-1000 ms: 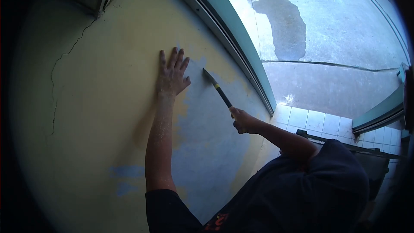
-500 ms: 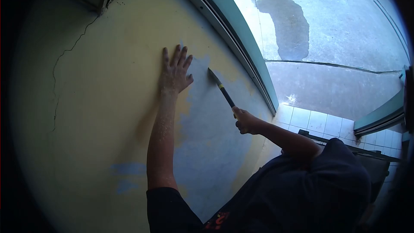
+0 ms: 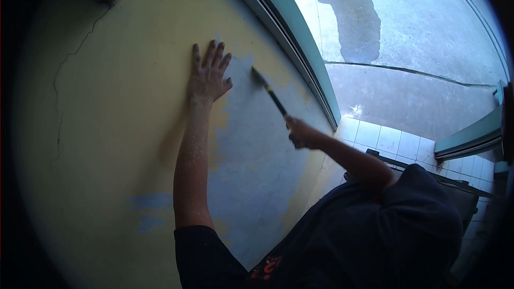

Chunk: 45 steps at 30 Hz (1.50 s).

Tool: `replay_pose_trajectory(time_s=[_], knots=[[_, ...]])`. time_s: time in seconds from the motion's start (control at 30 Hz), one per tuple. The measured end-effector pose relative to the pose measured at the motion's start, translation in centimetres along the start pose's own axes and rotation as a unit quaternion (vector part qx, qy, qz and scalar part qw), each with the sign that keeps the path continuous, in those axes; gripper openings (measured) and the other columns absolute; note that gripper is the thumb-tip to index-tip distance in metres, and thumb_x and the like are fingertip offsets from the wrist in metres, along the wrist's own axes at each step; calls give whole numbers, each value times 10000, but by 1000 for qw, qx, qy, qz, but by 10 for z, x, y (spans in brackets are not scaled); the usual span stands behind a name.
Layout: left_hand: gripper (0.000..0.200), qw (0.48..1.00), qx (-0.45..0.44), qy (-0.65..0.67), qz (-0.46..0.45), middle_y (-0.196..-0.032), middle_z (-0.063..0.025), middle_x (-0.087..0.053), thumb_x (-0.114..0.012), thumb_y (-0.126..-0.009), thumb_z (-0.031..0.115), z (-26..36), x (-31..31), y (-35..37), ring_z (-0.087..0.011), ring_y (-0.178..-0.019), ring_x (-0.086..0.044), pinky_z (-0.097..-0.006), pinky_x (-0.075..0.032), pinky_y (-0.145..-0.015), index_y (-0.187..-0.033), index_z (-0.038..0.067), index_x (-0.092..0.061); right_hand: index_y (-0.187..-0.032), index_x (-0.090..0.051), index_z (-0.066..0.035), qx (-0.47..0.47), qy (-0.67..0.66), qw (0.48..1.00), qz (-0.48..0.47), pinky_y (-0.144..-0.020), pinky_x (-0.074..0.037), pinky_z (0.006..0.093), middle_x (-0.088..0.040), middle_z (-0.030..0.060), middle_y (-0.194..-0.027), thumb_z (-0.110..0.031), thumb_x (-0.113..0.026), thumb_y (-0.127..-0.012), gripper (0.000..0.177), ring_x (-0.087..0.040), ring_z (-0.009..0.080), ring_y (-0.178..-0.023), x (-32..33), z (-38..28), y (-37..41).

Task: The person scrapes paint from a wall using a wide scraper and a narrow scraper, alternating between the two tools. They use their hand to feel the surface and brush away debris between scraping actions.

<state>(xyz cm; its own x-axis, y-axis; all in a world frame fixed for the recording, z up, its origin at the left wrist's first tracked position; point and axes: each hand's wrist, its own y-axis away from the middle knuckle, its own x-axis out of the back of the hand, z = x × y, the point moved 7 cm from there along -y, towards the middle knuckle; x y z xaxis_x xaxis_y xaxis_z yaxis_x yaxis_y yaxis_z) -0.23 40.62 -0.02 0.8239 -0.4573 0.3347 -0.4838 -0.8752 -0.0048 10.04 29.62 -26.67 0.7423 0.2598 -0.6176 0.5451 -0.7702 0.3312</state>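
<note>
My left hand (image 3: 210,77) lies flat on the yellow painted wall (image 3: 134,112), fingers spread, at the edge of a bare bluish-grey patch (image 3: 257,155). White specks dot the forearm. In my right hand (image 3: 302,132) is the handle of a long scraper (image 3: 276,101), dark with a yellow band near its head. The scraper's narrow head points up and left at the top of the grey patch, just right of my left hand. Whether its tip touches the wall is hard to tell.
A green door frame (image 3: 289,32) with a metal track borders the wall on the right. Beyond lie white floor tiles (image 3: 393,139) and concrete paving (image 3: 407,32) with a damp patch. A thin crack (image 3: 57,85) runs down the wall at left.
The whole view has shifted, so the wall and both hands sit slightly higher and further left. My left hand stays flat on the wall; the scraper keeps nearly the same place beside it.
</note>
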Motion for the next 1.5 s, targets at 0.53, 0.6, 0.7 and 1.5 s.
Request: replay_pose_trajectory(time_s=[0.53, 0.6, 0.7, 1.5], knots=[[648, 1000, 6, -3, -5, -1583, 4, -143, -380, -894, 568, -3, 2, -5, -208, -1465, -70, -628, -26, -1149, -1476, 298, -295, -965, -398, -102, -15, -1, 1000, -24, -359, -284, 269, -337, -7, -578, -573, -355, -970, 473, -294, 108, -413, 6, -10, -2], [643, 1000, 6, -6, -3, -1583, 6, -142, -373, -897, 569, -3, 0, -7, -207, -1465, -70, -627, -27, -1149, -1476, 301, -295, -936, -388, -126, -90, -5, 995, -29, -373, -262, 245, -275, -36, -563, -594, -346, -965, 471, -264, 89, -419, -11, -5, 16], [638, 1000, 6, -4, -5, -1583, 7, -142, -365, -899, 570, -5, -4, -9, -206, -1464, -70, -626, -30, -1150, -1474, 305, -298, -942, -383, -132, -36, 36, 999, 7, -372, -266, 242, -275, -36, -574, -613, -374, -948, 481, -267, 87, -417, 19, -14, -4], [671, 1000, 12, 10, -3, -1580, 11, -147, -406, -883, 584, -8, -1, -11, -210, -1465, -57, -622, -17, -1154, -1479, 298, -285, -928, -401, -111, -46, 16, 999, -10, -374, -290, 252, -331, -2, -594, -595, -369, -959, 486, -293, 106, -434, 13, -8, -5]])
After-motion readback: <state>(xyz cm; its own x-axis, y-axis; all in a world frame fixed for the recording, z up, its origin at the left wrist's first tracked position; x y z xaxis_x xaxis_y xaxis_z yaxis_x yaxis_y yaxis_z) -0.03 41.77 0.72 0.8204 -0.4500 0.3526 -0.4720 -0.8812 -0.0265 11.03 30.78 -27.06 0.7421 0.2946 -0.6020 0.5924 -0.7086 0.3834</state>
